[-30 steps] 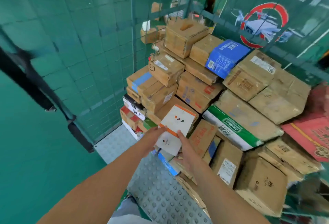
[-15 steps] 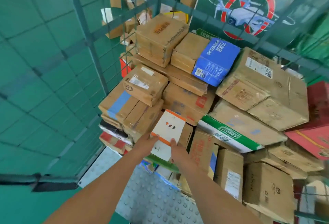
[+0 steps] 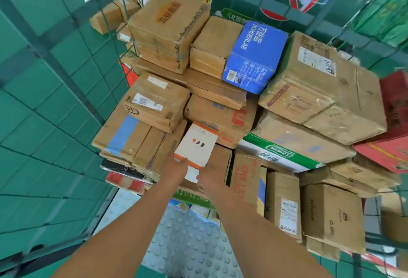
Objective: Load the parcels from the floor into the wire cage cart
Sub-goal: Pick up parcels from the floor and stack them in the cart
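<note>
White flat carton with orange edges (image 3: 195,145) pinched by left hand (image 3: 176,168) and right hand (image 3: 209,178), leaning on stacked brown boxes (image 3: 154,103) inside green wire cage cart (image 3: 66,74); placing step; next, judged: seat it, let go

Matt brown cardboard parcels (image 3: 159,32) with glossy tape; a smooth white-and-orange carton (image 3: 195,145); green painted wire cage (image 3: 66,74); studded grey metal floor plate (image 3: 187,244) at six o'clock

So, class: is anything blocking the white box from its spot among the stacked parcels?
Nothing visible. Both hands, left and right, hold the white box already against the brown cartons in the cart.
</note>
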Action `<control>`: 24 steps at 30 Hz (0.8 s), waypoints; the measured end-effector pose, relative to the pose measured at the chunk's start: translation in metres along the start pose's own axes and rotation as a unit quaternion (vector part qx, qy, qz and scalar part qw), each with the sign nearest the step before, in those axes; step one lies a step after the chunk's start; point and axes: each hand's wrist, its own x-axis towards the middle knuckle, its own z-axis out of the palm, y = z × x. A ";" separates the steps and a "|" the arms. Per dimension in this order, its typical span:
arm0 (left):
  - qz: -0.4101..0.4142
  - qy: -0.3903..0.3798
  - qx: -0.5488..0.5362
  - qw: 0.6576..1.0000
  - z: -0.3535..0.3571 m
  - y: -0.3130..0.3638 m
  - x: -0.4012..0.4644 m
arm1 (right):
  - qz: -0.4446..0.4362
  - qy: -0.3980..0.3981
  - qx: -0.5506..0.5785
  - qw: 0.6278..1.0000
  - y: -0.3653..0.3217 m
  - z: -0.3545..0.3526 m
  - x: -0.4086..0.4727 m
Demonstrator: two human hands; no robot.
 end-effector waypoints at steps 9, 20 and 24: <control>0.045 0.051 0.034 0.997 0.031 -0.033 -0.036 | -0.069 -0.037 0.094 0.992 0.028 -0.009 -0.032; -0.004 -0.219 0.159 0.963 0.089 -0.107 -0.151 | 0.093 0.011 0.308 0.947 0.215 -0.071 -0.137; -0.032 -0.295 0.225 0.928 0.104 -0.166 -0.210 | 0.131 0.073 0.405 0.902 0.315 -0.067 -0.194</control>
